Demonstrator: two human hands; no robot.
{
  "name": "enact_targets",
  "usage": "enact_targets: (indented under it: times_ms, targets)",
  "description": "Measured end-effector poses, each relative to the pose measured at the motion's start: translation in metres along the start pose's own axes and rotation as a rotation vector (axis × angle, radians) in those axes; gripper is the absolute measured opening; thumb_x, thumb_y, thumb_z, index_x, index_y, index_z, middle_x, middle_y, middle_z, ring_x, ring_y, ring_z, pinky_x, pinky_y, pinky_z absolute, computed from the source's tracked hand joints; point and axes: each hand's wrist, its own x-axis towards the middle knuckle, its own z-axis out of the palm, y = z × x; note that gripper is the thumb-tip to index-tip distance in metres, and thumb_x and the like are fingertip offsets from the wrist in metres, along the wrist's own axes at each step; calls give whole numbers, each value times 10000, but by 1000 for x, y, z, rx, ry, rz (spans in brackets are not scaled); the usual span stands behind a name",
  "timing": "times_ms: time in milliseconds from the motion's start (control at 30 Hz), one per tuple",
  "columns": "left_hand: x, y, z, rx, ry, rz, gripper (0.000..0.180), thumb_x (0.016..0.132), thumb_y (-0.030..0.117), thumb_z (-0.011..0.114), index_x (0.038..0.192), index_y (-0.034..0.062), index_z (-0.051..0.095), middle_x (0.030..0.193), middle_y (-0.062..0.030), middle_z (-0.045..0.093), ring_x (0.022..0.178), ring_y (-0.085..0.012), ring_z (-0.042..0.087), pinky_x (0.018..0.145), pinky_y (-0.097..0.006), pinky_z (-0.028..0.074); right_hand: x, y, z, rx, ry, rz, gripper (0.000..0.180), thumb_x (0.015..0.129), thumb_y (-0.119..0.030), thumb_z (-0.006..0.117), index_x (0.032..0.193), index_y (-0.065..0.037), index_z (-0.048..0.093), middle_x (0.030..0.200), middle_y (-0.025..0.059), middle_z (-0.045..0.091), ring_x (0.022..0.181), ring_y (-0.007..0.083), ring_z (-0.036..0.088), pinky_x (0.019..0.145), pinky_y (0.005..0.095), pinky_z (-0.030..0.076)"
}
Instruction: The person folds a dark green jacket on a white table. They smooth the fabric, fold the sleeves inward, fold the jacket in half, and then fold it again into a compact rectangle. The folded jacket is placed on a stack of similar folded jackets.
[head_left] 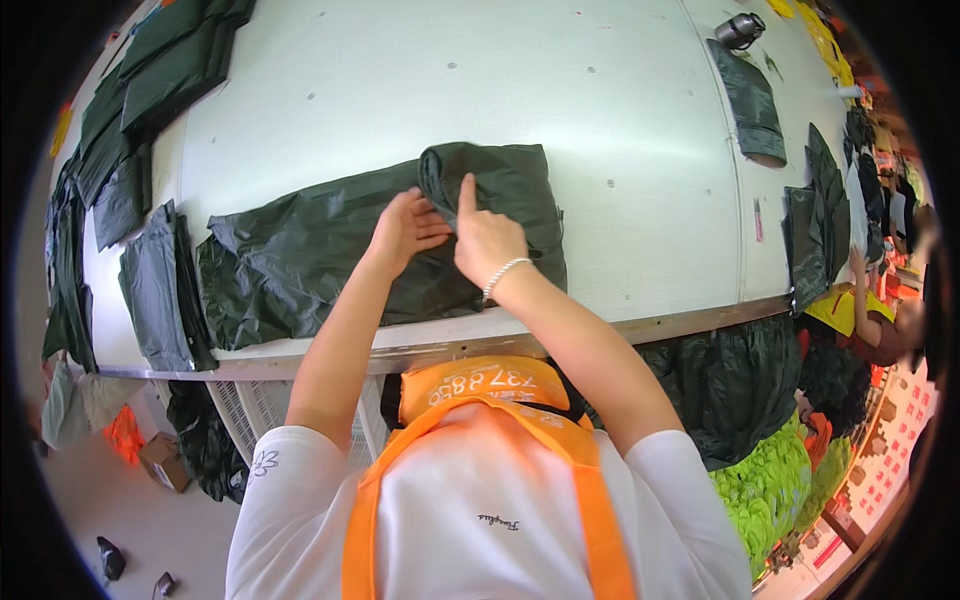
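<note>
A dark green garment [300, 255] of thin crinkled fabric lies spread along the near edge of a white table [420, 90]. Its right part is folded over into a thicker bundle. My left hand [405, 228] pinches the fold's edge, fingers curled on the fabric. My right hand [483, 232] rests on the folded part with the index finger stretched up along the fold; a white bead bracelet sits on that wrist. Both forearms reach in from below, over my white shirt and orange straps.
Stacks of folded dark green pieces [160, 70] lie at the table's left, with more [155, 290] near its left edge. Another dark piece [752, 100] and a metal flask [740, 30] lie far right. A person [870, 315] works at the right. Dark and bright green fabric [765, 470] piles below.
</note>
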Motion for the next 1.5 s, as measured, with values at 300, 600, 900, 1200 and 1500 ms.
enact_targets:
  times_ms: [300, 600, 900, 1200, 1500]
  targets:
    - [10, -19, -50, -341, -77, -30, 467, 929, 439, 518, 1089, 9, 604, 1044, -127, 653, 930, -255, 635, 823, -406, 517, -4, -12, 13, 732, -263, -298, 360, 906, -224, 601, 1162, 29, 589, 964, 130, 690, 903, 182, 658, 822, 303, 502]
    - [22, -20, -78, -544, -92, 52, 533, 898, 480, 540, 1132, 5, 604, 1069, -151, 654, 957, -273, 637, 850, -422, 519, 5, 21, 61, -175, 356, -289, 652, 916, -421, 492, 1452, -113, 283, 1512, 205, 191, 1395, 372, 179, 1125, 496, 145]
    - [-43, 20, -45, 138, 358, 127, 442, 818, 308, 683, 1109, -14, 594, 1004, -117, 680, 816, -225, 664, 723, -329, 537, 24, 14, 91, -333, 235, -262, 685, 919, -499, 437, 1480, -163, 236, 1529, 221, 108, 1412, 384, 88, 1130, 493, 77]
    - [-71, -19, -72, 1895, 503, 657, 1068, 588, 685, 660, 1453, 174, 297, 1530, -71, 215, 1407, -339, 166, 1080, -617, 156, 20, 0, 76, -124, 111, -482, 710, 881, -487, 520, 1438, -98, 312, 1503, 282, 126, 1391, 450, 94, 1127, 512, 78]
    - [-83, 0, -89, 1712, 357, 762, 1105, 583, 735, 638, 1452, 145, 294, 1514, -113, 237, 1398, -338, 189, 1094, -585, 113, 54, 21, 57, -237, 238, -445, 670, 852, -361, 583, 1431, -130, 334, 1510, 235, 149, 1392, 429, 115, 1101, 581, 124]
